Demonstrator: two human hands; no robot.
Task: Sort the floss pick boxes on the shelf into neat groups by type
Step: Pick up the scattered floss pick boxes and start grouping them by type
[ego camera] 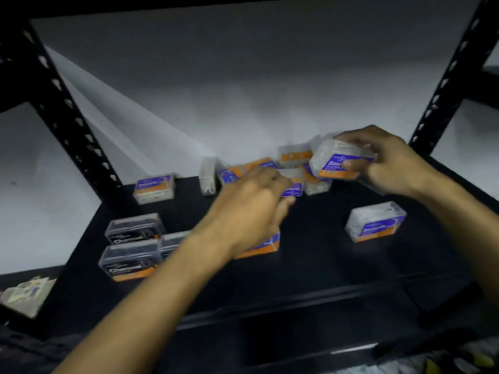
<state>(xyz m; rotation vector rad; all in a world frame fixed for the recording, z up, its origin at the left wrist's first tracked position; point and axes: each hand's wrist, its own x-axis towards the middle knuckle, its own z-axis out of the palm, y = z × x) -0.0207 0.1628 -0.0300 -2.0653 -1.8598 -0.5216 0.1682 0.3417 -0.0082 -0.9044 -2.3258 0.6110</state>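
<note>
Right hand (388, 163) pinches a clear blue-labelled box of white floss picks (337, 161), lifted above the jumbled pile at the back of the black metal shelf (310, 265). Left hand (253, 203) reaches into that pile; its finger state can't be told. Risk: knocking neighbours over, or mixing in the black charcoal boxes (129, 260) front-left of the pile.

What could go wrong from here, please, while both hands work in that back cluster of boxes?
The right hand pinches a lifted Smooth floss box over the jumbled back pile; a slip could scatter it. The left hand, reaching over, hides one blue-orange box and could knock it.
</note>
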